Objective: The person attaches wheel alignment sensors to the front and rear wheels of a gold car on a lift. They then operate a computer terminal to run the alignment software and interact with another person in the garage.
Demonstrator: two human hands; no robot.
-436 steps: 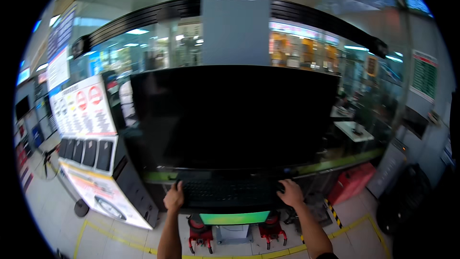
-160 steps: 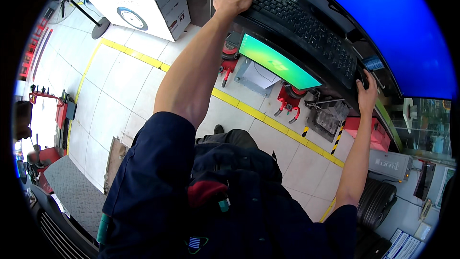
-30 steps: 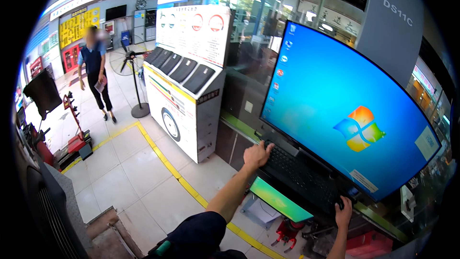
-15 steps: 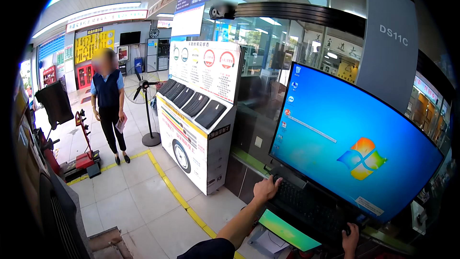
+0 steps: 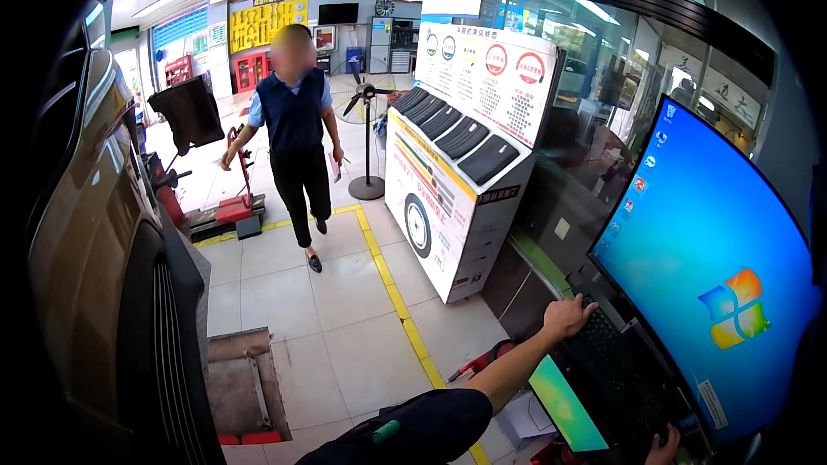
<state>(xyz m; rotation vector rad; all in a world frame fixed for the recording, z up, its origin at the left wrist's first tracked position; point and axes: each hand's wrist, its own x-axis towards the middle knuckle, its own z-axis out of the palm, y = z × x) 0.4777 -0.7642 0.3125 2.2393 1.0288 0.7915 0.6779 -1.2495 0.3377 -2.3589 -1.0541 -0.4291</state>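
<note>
My left hand (image 5: 567, 317) reaches in on a bent, dark-sleeved arm, its fingers curled over the upper left corner of a black keyboard (image 5: 613, 362). At the keyboard's near right end, my right hand (image 5: 663, 448) is closed on a small dark mouse (image 5: 662, 434), partly cut off by the dark rim of the view. Above the keyboard stands a large monitor (image 5: 711, 267) showing a blue desktop with icons down its left side. Below the keyboard, a second screen (image 5: 568, 405) glows green.
A person (image 5: 297, 120) in a dark vest walks on the tiled floor, papers in one hand. A white tyre-display stand (image 5: 457, 198) and a black fan (image 5: 366, 138) stand ahead. A vehicle (image 5: 95, 232) fills the left side, beside a floor recess (image 5: 245, 387).
The view has swung left, so the monitor and my hands sit further right. The person has stepped nearer. Both hands keep their places at the keyboard and mouse.
</note>
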